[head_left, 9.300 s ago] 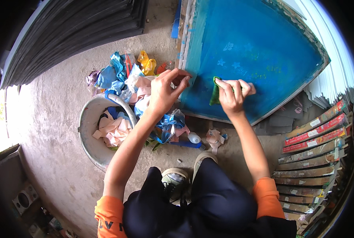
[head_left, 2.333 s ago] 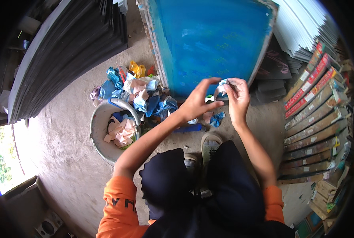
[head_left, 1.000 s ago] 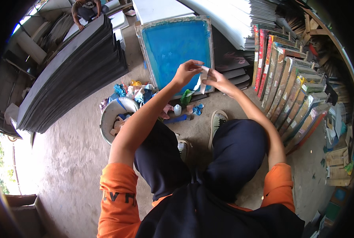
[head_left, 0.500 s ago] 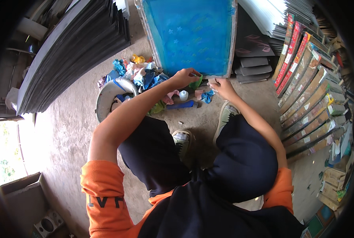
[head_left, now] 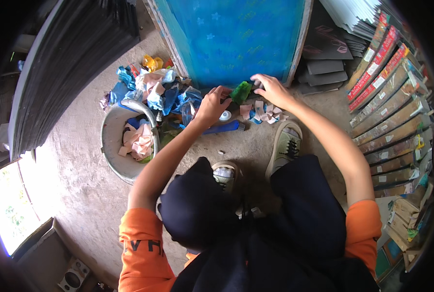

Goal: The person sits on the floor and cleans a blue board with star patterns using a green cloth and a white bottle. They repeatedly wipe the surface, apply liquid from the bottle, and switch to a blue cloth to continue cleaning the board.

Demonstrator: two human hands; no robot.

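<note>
Both hands have dropped from the blue screen frame [head_left: 236, 39] to its lower edge, upper centre of the frame; left hand [head_left: 211, 104] and right hand [head_left: 271, 90] close together, a crumpled green rag [head_left: 240, 91] pinched between them; rag's long axis tilts up to the right, right hand slightly higher; fingers curled, exact grip unclear; scrap pile [head_left: 153, 92] and grey bucket [head_left: 115, 160] lie to the left.
</note>
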